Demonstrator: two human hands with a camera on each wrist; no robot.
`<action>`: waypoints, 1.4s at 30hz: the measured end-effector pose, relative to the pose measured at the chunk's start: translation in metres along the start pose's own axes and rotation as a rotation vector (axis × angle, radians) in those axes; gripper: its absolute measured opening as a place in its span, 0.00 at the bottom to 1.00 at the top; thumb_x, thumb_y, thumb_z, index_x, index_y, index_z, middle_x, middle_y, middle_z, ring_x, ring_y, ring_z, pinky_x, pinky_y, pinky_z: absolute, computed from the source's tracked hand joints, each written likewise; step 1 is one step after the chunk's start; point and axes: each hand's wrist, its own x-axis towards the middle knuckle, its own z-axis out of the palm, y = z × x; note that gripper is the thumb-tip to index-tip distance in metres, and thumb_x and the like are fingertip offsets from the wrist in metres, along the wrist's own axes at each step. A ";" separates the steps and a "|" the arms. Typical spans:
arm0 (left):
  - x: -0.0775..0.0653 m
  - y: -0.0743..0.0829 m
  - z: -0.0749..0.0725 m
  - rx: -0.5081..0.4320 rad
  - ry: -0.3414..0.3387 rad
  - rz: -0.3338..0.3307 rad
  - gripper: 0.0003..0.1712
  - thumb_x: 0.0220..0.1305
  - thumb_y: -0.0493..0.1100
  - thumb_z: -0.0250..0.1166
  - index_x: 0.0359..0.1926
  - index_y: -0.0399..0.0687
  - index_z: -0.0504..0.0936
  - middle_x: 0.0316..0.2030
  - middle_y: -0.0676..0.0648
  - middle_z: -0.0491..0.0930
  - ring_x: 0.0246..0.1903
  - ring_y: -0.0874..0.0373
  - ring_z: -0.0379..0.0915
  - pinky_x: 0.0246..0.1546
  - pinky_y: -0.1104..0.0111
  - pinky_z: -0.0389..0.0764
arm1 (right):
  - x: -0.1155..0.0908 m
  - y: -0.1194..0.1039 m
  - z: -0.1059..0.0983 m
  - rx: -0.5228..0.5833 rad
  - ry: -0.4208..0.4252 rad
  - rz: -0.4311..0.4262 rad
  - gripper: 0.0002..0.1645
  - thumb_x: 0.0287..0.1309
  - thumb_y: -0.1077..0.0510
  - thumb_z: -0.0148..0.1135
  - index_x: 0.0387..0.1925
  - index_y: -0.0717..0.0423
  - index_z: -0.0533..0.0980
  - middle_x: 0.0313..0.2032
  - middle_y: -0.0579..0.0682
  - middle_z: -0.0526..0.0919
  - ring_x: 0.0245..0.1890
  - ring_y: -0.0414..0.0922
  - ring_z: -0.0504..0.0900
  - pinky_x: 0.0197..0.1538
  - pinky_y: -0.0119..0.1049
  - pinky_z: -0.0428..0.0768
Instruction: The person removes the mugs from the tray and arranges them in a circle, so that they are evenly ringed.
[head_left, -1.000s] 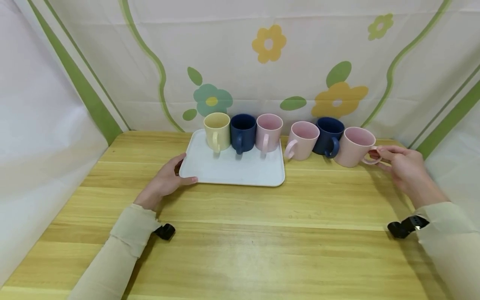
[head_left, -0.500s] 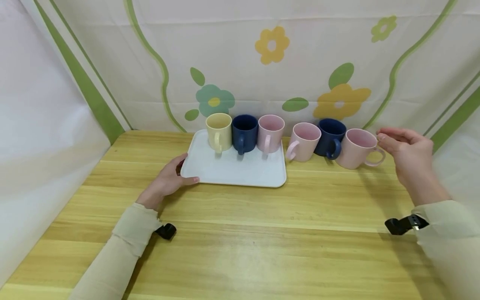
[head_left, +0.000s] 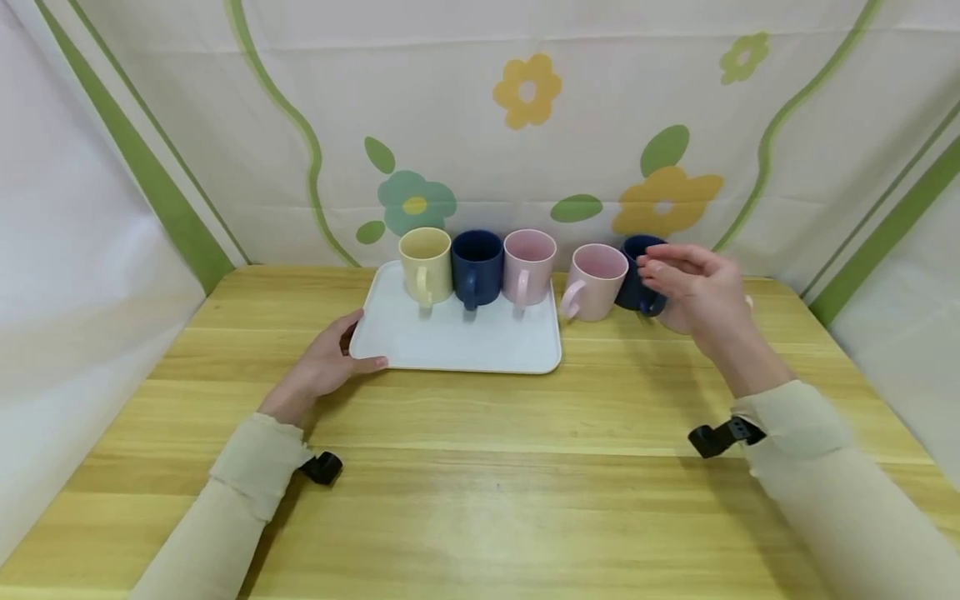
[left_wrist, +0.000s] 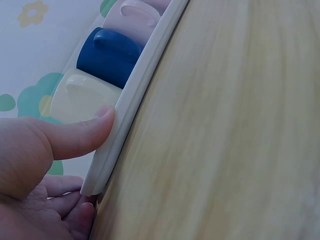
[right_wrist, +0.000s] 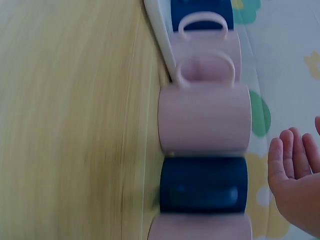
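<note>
My left hand (head_left: pixel 322 362) holds the corner of a white tray (head_left: pixel 450 346); its thumb lies along the front edge and the fingers are at the left side. Along the tray's back stand a yellow mug (head_left: pixel 438 271), a dark blue mug (head_left: pixel 489 271) and a pink mug (head_left: pixel 538 271), handles toward me. Right of the tray are another pink mug (head_left: pixel 600 293), a second dark blue mug (head_left: pixel 630 293) and a further pink mug (head_left: pixel 674 319), mostly hidden behind my right hand (head_left: pixel 708 292). That hand hovers above the mugs, fingers extended and holding nothing.
All of this stands on a wooden table (head_left: pixel 480 483), near its back edge. A white cloth with printed flowers (head_left: pixel 527 150) hangs close behind the mugs, and white cloth (head_left: pixel 900 250) also borders the right side.
My right hand has let go of the rightmost pink mug's handle, lifted, and moved left over the mugs. The left hand stays on the tray; tray and mugs keep their places.
</note>
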 end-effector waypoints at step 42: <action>0.002 -0.003 0.000 0.009 -0.002 0.032 0.63 0.69 0.48 0.74 0.86 0.39 0.38 0.83 0.31 0.50 0.80 0.33 0.54 0.79 0.41 0.60 | 0.011 0.072 0.120 -0.078 -0.201 0.423 0.36 0.75 0.64 0.58 0.79 0.69 0.60 0.78 0.63 0.64 0.75 0.55 0.68 0.79 0.55 0.69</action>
